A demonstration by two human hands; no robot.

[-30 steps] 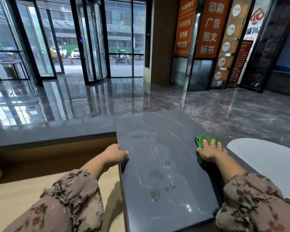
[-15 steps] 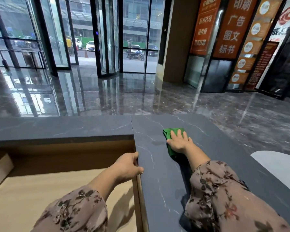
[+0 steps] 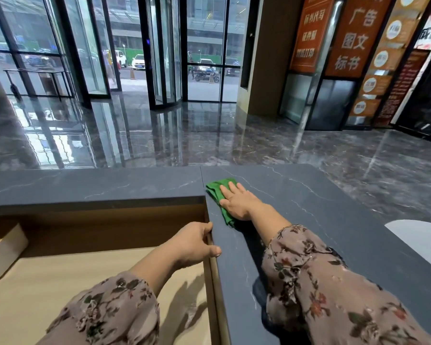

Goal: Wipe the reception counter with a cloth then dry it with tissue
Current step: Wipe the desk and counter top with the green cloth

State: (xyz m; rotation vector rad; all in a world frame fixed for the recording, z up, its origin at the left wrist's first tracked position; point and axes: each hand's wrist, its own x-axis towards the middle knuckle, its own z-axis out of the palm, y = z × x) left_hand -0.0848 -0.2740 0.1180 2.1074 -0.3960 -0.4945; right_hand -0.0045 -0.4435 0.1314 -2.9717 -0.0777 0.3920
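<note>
Wiping stage: right hand (image 3: 239, 202) flat, fingers straight, pressing the green cloth (image 3: 218, 192) onto the dark counter (image 3: 334, 220), far-left by the inner corner seam; left hand (image 3: 194, 245) curls over the counter's inner edge, bracing. Best done with even palm pressure and overlapping passes that take in the edges. Cloth folded, long axis near–far along that edge, wider end far.

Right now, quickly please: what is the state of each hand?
Left hand: closed, gripping the inner edge of the counter.
Right hand: open, fingers flat, pressing the green cloth on the counter.
</note>
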